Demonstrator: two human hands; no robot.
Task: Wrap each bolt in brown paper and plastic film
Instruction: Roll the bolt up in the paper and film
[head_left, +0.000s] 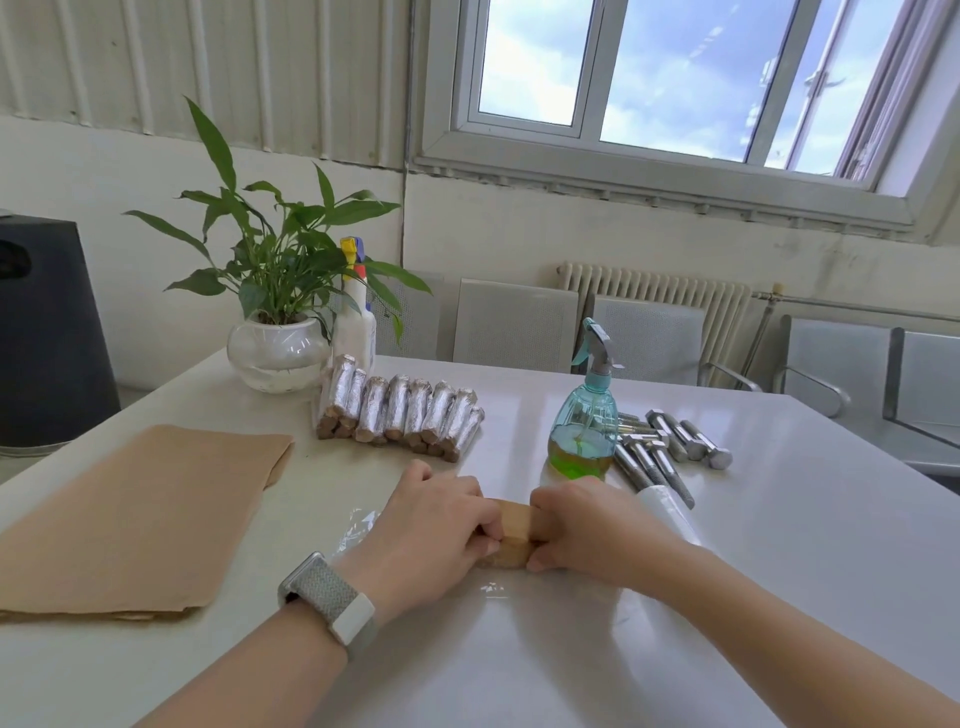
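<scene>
Right at the near edge, both hands are clamped on 1 paper-wrapped bolt. The left hand curls its fingers over one end, the right hand grips the other, and only a short brown band shows between them. The bundle lies on a sheet of plastic film spread flat on the white table.

The trick here, I'd say, is to keep the paper tight while rolling, so the film catches evenly and no brown edge springs loose. Firm thumbs, slow roll.

Just beyond the right hand sits the film roll. To the left lies the stack of brown paper.

Further back: bare bolts waiting beside a spray bottle, and a row of finished wrapped bolts. Plenty done, several to go.
</scene>
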